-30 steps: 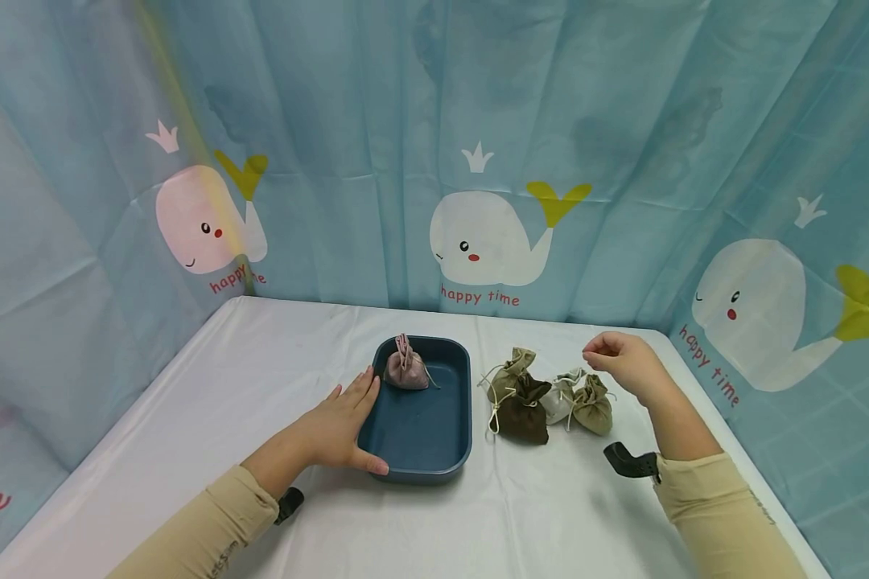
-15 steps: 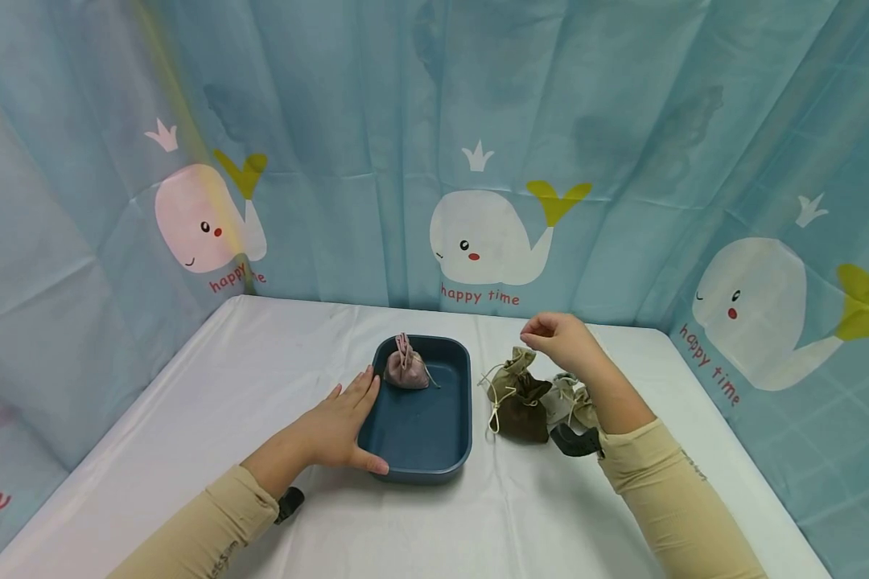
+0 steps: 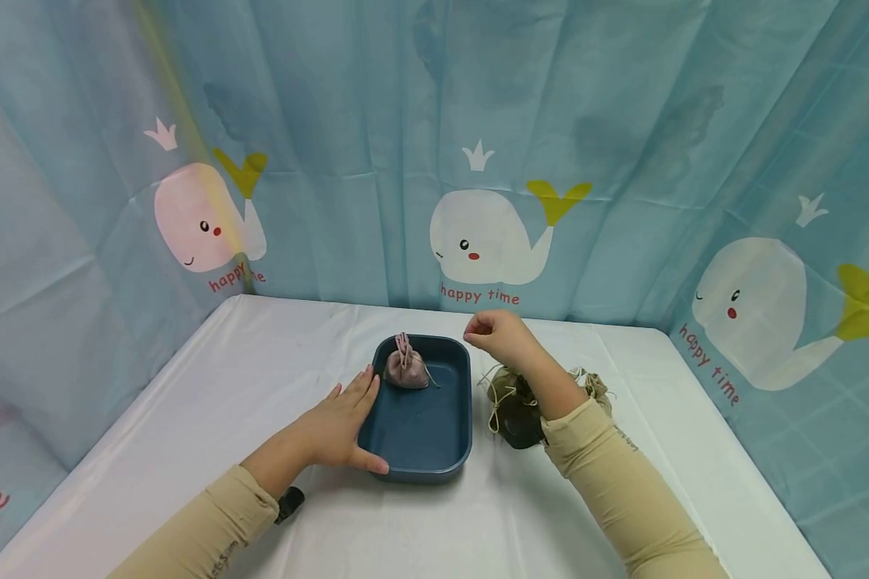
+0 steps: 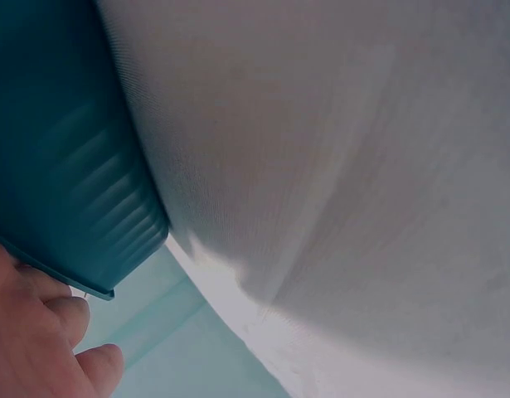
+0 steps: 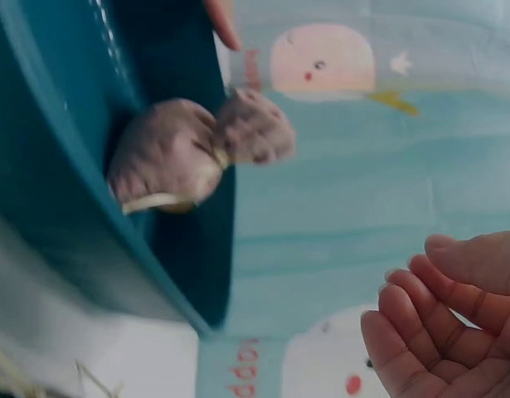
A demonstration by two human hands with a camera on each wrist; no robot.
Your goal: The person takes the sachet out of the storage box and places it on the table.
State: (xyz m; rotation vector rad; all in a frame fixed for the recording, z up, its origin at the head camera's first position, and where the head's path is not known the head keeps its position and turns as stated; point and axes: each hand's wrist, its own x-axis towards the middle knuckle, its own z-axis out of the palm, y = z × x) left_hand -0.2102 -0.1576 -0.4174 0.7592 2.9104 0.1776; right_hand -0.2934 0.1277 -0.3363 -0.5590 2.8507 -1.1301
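A dark blue rectangular tray point(image 3: 420, 434) stands on the white-covered table. Inside it, at the back left, sits a pink drawstring pouch point(image 3: 408, 370), tied at the neck. My left hand point(image 3: 336, 422) rests along the tray's left rim, fingers straight and thumb near the front corner; the left wrist view shows its fingers by the rim. Just off the tray's back right corner, my right hand point(image 3: 505, 336) hovers with loosely bent fingers. Nothing lies between those fingers in the right wrist view, where the pink pouch point(image 5: 172, 153) appears ahead.
To the tray's right, a cluster of drawstring pouches is partly covered by my right forearm: an olive one point(image 3: 502, 384), a dark brown one point(image 3: 519, 424) and a khaki one point(image 3: 598, 389). A blue curtain point(image 3: 623, 161) with whale prints hangs behind the table.
My right hand has moved left, from beyond the pouch cluster, over it, to the tray's back right corner. My left hand, the tray and the pink pouch have stayed put.
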